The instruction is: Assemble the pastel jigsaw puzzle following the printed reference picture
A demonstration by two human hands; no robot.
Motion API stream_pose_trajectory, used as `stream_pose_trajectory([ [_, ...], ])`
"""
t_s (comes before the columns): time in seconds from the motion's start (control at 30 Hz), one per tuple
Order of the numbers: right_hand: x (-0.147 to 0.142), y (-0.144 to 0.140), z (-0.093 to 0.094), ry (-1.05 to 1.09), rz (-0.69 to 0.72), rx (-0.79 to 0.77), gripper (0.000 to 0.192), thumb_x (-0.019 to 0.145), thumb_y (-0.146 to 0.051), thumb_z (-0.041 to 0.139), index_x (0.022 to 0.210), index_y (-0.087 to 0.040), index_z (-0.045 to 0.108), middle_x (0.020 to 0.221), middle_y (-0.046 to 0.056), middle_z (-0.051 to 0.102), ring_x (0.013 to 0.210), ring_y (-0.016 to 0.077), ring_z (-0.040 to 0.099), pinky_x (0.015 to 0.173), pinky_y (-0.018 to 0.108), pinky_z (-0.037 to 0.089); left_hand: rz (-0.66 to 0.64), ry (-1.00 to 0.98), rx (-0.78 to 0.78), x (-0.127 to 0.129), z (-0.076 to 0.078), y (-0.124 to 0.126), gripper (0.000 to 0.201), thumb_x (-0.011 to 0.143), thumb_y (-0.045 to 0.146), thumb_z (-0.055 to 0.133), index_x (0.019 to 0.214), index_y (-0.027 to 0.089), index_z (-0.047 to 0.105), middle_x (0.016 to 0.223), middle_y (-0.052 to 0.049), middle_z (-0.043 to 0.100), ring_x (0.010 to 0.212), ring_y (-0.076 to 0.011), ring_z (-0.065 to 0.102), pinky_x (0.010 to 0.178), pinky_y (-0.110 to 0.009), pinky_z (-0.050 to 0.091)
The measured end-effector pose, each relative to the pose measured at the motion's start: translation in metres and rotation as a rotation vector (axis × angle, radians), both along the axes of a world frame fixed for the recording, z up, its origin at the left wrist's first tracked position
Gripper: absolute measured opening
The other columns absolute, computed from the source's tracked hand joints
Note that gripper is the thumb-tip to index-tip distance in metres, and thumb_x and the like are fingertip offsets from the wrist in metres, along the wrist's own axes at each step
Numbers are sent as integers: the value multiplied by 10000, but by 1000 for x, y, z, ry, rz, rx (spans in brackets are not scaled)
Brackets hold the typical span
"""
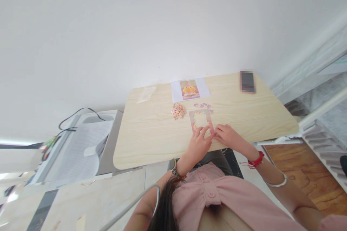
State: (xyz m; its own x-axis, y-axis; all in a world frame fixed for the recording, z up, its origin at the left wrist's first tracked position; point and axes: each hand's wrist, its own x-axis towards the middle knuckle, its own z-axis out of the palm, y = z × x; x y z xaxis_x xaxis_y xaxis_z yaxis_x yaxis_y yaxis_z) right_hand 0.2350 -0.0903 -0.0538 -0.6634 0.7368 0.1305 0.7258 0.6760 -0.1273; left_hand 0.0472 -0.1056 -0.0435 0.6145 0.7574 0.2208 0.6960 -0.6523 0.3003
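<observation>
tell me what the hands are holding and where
Nothing is lifted. Both the left hand and right hand press fingertips on the near edge of the puzzle frame, flat on the table.

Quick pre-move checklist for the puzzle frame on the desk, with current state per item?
1. Both hands at the puzzle frame: ok. Left hand and right hand meet at its near right corner.
2. Frame flat on the table: ok, as far as the view shows.
3. Loose pieces within reach: ok. Pile of pieces lies left of the frame, purple pieces just beyond it.
4. Reference picture visible: ok, uncovered at the far edge.
5. Piece held in the fingers: cannot tell, too small.
6. Phone away from the work: ok, far right corner.
</observation>
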Motion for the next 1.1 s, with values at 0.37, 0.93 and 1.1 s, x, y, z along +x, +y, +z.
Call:
stream_pose_trajectory([
  [0.37,0,-3,0,105,-29,10,182,875,-240,440,861,-168,606,806,48,581,788,158,514,715,307,345,4,55,31,2,-6,0,248,802,190,482,1038,214,553,1287,-75,378,1122,-250,360,917,-416,377],
  [0.93,7,15,8,269,-87,-83,239,879,-222,410,827,-199,642,809,46,593,785,158,535,732,318,400,28,-20,-30,-6,-2,9,443,757,280,574,1178,239,442,1230,-96,403,1126,-251,387,946,-440,374],
  [1.1,14,59,9,312,-188,-80,204,856,-223,428,902,-188,624,861,63,586,824,178,546,773,339,434,102,-57,10,-17,5,19,364,779,255,540,1132,224,457,1232,-113,399,1126,-245,401,908,-440,410],
])
